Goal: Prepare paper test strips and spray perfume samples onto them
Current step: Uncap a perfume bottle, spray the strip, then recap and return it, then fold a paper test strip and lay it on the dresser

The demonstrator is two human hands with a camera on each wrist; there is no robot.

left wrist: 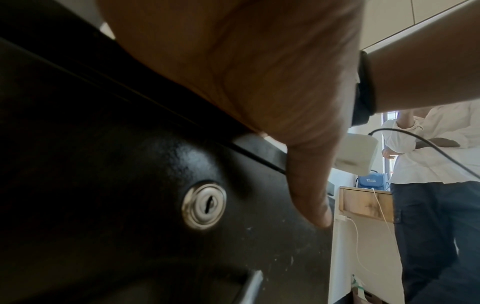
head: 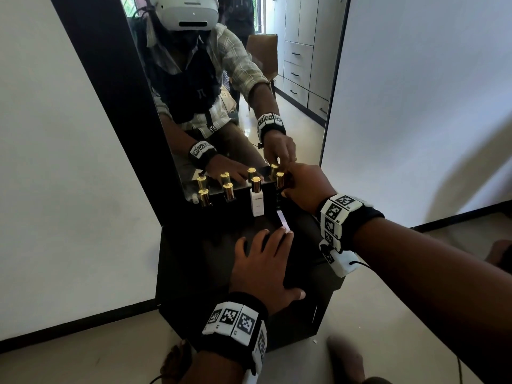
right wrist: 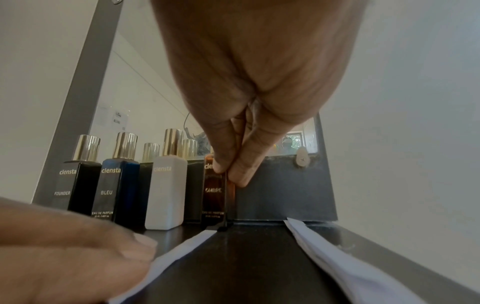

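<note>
Four gold-capped perfume bottles stand in a row before the mirror: black (right wrist: pixel 78 185), blue (right wrist: pixel 114 191), white (head: pixel 256 200) (right wrist: pixel 166 193) and amber (head: pixel 280 180) (right wrist: pixel 215 197). My right hand (head: pixel 302 184) (right wrist: pixel 228 172) pinches the amber bottle near its top between thumb and fingers. A white paper strip (head: pixel 283 218) (right wrist: pixel 182 246) lies on the dark cabinet top (head: pixel 210 245). My left hand (head: pixel 266 261) lies flat there, fingertips (right wrist: pixel 78 246) pressing the strip's near end. A second paper strip (right wrist: pixel 337 257) lies to the right. The left wrist view shows only palm (left wrist: pixel 233 72) and thumb.
A tall mirror (head: pixel 249 92) rises right behind the bottles and doubles them. White walls flank the narrow cabinet. Its front carries a metal lock (left wrist: pixel 203 205). Another person in a white shirt (left wrist: pixel 428 154) stands off to the right.
</note>
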